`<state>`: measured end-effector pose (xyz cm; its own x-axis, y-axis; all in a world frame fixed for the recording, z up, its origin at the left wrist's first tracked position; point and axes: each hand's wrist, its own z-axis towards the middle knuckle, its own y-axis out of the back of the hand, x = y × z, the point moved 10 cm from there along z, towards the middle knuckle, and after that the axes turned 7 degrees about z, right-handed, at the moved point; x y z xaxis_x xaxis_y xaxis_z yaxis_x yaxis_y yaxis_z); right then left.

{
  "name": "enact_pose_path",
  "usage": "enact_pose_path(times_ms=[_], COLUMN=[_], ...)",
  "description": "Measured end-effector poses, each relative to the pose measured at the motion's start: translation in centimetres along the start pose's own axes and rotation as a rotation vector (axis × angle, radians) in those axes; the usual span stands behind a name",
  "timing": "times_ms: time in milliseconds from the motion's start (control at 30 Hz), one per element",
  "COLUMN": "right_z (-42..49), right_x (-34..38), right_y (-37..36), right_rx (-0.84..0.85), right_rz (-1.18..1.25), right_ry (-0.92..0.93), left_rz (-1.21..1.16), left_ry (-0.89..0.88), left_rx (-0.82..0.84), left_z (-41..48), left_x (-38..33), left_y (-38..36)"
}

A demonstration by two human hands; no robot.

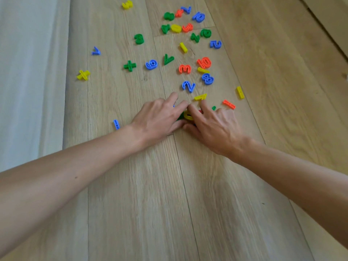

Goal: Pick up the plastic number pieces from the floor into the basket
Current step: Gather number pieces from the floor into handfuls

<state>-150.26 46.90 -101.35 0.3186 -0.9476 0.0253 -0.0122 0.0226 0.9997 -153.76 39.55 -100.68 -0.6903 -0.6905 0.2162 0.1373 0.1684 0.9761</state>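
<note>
Many coloured plastic number and sign pieces lie scattered on the wooden floor (pixel 188 185). My left hand (pixel 160 117) and my right hand (pixel 216 125) lie side by side on the floor, fingertips meeting, fingers spread over a small cluster of pieces. Between them show a yellow piece (pixel 188 115) and a green piece (pixel 180 116); bits of red, green and blue peek out under the fingers. Just beyond the fingertips lie a yellow 7 (pixel 200 97) and a blue 2 (pixel 188 86). No basket is in view.
Other pieces spread far ahead, among them a blue 6 (pixel 151 64), an orange 3 (pixel 185 69), a blue 8 (pixel 207 78) and a yellow plus (pixel 83 75). A blue bar (pixel 116 124) lies left of my left wrist. A pale curtain (pixel 28 72) hangs at the left.
</note>
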Motion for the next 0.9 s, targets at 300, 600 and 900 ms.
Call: enact_pose_path(times_ms=[300, 600, 900], right_z=[0.5, 0.5, -1.8], right_x=[0.1, -0.3, -4.4], right_y=[0.4, 0.9, 3.0], right_rx=[-0.041, -0.088, -0.254], right_rz=[0.042, 0.12, 0.753], right_ry=[-0.044, -0.051, -0.258], left_rz=[-0.129, -0.344, -0.812], left_ry=[-0.029, 0.022, 0.193], left_rx=[-0.031, -0.04, -0.219], left_z=[-0.2, -0.3, -1.5], left_x=[-0.5, 0.5, 0.9], left_y=[0.4, 0.9, 4.0])
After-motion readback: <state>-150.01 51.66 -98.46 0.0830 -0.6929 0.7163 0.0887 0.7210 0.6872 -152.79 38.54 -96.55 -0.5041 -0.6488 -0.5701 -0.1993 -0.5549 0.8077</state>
